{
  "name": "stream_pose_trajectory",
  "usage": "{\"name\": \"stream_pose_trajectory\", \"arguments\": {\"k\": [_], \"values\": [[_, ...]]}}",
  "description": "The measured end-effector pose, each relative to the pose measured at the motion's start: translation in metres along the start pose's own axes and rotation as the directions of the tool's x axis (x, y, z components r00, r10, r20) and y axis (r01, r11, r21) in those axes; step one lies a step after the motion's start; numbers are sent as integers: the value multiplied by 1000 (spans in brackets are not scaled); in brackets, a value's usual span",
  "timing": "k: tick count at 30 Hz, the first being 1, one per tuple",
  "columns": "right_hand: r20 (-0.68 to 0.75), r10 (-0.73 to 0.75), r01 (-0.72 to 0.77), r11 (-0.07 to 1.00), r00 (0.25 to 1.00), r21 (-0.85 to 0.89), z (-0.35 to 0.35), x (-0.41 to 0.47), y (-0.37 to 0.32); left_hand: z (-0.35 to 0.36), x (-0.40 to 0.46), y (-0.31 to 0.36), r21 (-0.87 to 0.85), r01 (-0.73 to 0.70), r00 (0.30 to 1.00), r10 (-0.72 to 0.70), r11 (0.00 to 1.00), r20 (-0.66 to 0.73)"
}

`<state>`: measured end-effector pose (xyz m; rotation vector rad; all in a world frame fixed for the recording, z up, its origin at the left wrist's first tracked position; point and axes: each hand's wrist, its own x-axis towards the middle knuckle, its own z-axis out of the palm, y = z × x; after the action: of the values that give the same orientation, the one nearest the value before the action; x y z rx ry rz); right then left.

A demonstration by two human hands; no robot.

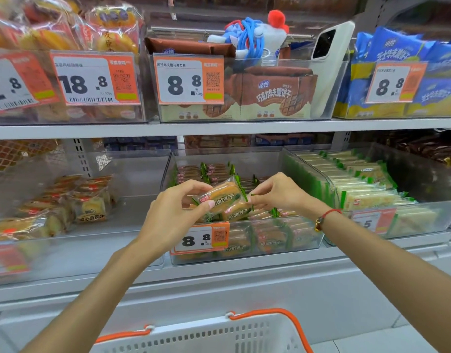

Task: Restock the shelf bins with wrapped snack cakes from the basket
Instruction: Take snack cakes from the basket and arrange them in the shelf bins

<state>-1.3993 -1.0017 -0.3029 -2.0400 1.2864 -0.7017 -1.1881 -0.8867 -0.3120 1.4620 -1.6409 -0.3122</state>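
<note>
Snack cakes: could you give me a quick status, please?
Left hand and right hand grip wrapped cakes over middle bin. Nothing blocking.

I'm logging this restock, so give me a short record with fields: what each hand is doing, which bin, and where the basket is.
left hand: left hand grips an orange snack cake pack with green wrapper ends
right hand: right hand pinches that pack's green end
target bin: clear middle bin on the lower shelf, partly filled with matching packs, tagged 8.8
basket: white basket with orange handles below the shelf; contents not visible
</note>
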Motion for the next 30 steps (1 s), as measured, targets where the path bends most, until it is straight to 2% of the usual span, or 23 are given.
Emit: {"name": "stream_pose_trajectory", "arguments": {"k": [2, 4, 6, 8, 11, 15, 18, 20, 23, 26, 30], "values": [[-2, 52, -52, 998, 999, 43, 6, 3, -1, 1, 6, 5, 48, -28, 999, 26, 998, 40], [-13, 118, -116, 987, 993, 109, 10, 7, -4, 4, 14, 14, 173, -59, 990, 36, 983, 134], [7, 218, -215, 958, 976, 190, 12, 10, -7, 8, 23, 20, 353, -101, 977, 26, 930, 211], [59, 292, -298, 925, 955, 234, 11, 9, -10, 12, 30, 23, 498, -132, 973, 17, 857, 230], [115, 303, -321, 924, 946, 206, 6, 7, -11, 20, 36, 22, 608, -181, 968, 32, 773, 248], [92, 206, -209, 977, 974, 32, 3, 0, -13, 25, 39, 22, 680, -258, 965, 143, 686, 221], [111, 90, -96, 994, 990, 45, 4, -12, -16, 24, 39, 20, 693, -266, 957, 100, 670, 271], [144, 44, -37, 998, 989, -50, 8, -16, -14, 23, 38, 19, 699, -281, 948, 77, 658, 309], [95, -44, 61, 980, 995, -192, 16, -15, -11, 19, 40, 21, 703, -298, 934, 46, 646, 354], [78, -67, 83, 970, 995, -227, 23, -12, -12, 16, 41, 18, 691, -303, 929, 43, 656, 367], [130, -53, 85, 962, 990, -258, 25, -12, -14, 17, 43, 16, 692, -315, 920, 31, 649, 390]]}}
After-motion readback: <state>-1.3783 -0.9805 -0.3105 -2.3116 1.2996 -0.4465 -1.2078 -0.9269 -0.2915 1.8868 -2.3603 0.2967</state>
